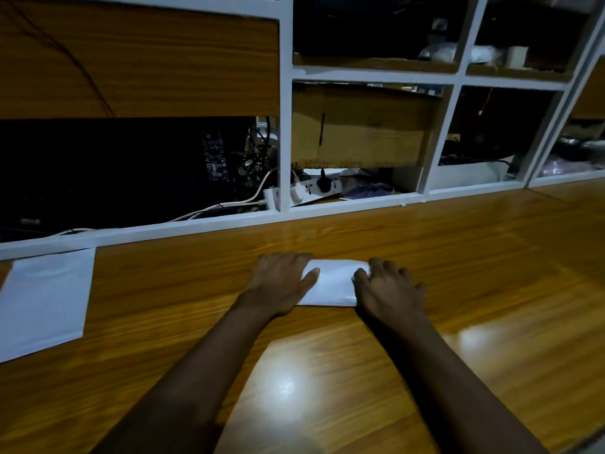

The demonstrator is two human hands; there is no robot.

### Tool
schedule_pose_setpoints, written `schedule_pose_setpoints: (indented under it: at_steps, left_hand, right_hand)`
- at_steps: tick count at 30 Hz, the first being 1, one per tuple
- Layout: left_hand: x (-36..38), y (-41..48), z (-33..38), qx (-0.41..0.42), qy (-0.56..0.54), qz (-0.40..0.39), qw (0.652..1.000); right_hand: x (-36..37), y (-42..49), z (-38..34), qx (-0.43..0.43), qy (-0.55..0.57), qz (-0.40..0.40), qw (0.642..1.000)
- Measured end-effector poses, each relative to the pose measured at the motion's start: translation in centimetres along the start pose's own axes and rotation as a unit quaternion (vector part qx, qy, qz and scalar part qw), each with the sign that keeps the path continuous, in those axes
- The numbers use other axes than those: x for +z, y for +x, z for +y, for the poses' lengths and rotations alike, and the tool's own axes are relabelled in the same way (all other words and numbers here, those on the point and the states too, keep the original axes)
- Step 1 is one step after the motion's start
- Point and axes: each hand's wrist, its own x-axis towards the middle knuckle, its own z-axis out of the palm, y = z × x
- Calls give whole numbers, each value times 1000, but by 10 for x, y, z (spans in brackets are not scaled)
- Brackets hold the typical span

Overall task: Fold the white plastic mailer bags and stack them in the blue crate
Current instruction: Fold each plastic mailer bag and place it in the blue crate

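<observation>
Here the bag (pixel 330 286) lay under both hands' fingers, likely pinned to set its crease. The left hand (pixel 281 283) pressed flat-fingered; the right hand (pixel 389 290) had fingers bent over its end, grip unclear. The crate was out of view.

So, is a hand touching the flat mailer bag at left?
No, both the left hand and right hand rest on the folded mailer bag; the flat mailer bag lies alone.
</observation>
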Motion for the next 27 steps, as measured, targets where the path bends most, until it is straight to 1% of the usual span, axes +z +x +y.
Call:
schedule_pose_setpoints:
  at_steps: [4,5,7,10,13,16,20,22,25,27]
  left_hand:
    - [-2,-9,-3,12,19,32,999]
    - [-5,-9,2,11,27,32,999]
    - [-12,-5,15,-5,26,39,999]
    - [-13,1,31,-25,46,35,998]
    - [-6,0,36,-21,58,38,997]
    - [-1,-2,34,-15,80,-6,997]
    - [-4,-10,38,-2,100,-48,994]
    - [-7,-18,39,12,102,-53,993]
    - [-15,-26,42,35,105,-56,992]
    - [-10,-17,38,18,105,-75,991]
  right_hand:
    - [-10,2,1,32,21,0,999]
    - [-14,1,-2,20,23,19,999]
    - [-22,1,-14,-38,16,64,997]
    - [-25,3,-33,-114,45,84,989]
    - [-20,4,-41,-160,64,79,982]
    - [-14,1,-40,-173,31,56,983]
    - [-9,-4,-35,-184,7,69,981]
    - [-9,-9,-32,-201,-16,73,977]
    - [-11,-15,-27,-216,-32,61,974]
    - [-16,-12,-28,-207,-27,19,978]
